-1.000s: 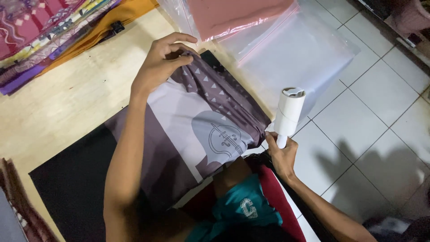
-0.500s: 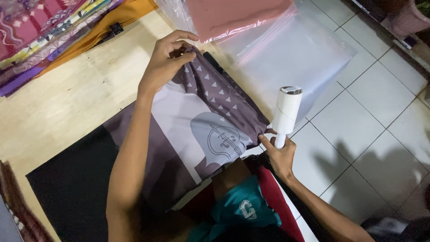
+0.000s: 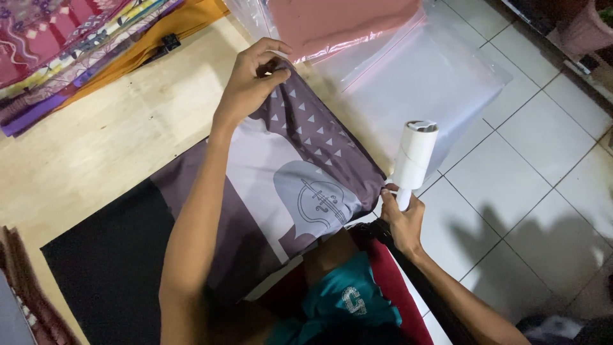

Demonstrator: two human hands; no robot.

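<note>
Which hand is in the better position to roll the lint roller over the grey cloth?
The right hand, probably. It already grips the lint roller by its handle, upright at the near edge of the cloth. The left hand is busy pinching the cloth's far corner, holding it in place.

A pale wooden desk (image 3: 96, 147) carries a spread purple-grey cloth (image 3: 281, 185), a stack of patterned fabrics (image 3: 70, 45) at its far left corner, and clear plastic bags (image 3: 421, 76) overhanging the white tiled floor (image 3: 530, 185).
</note>
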